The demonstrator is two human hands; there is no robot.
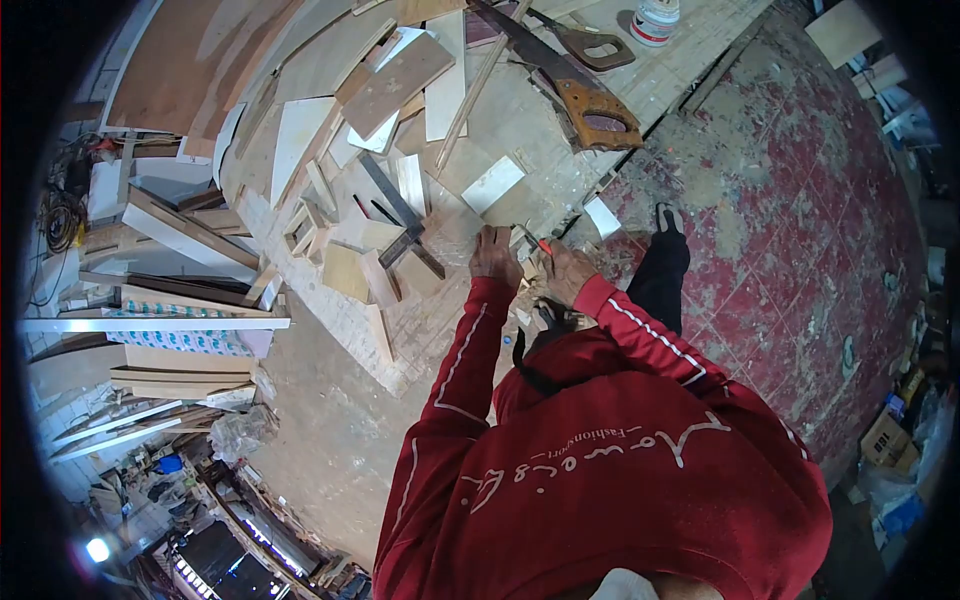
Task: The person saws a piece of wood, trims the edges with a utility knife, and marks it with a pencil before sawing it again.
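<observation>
My left hand (495,257) is closed at the near edge of the work surface, fingers pressed together and pointing away from me; what it grips is too small to make out. Close on its right, my right hand (570,272) holds a slim red tool (544,246), its tip towards a small pale piece between the hands. Beyond them lies a white-faced board (493,184). To the left, a dark try square (398,245) rests among wood offcuts, with a red pencil (361,206) and a dark one (384,212) nearby.
Two handsaws (602,117) (594,47) and a white tub (655,22) are at the top. Boards (400,85) and offcuts cover the upper left. Long strips (160,324) are stacked at far left. Red, dusty floor (790,200) lies right, my foot (668,218) on it.
</observation>
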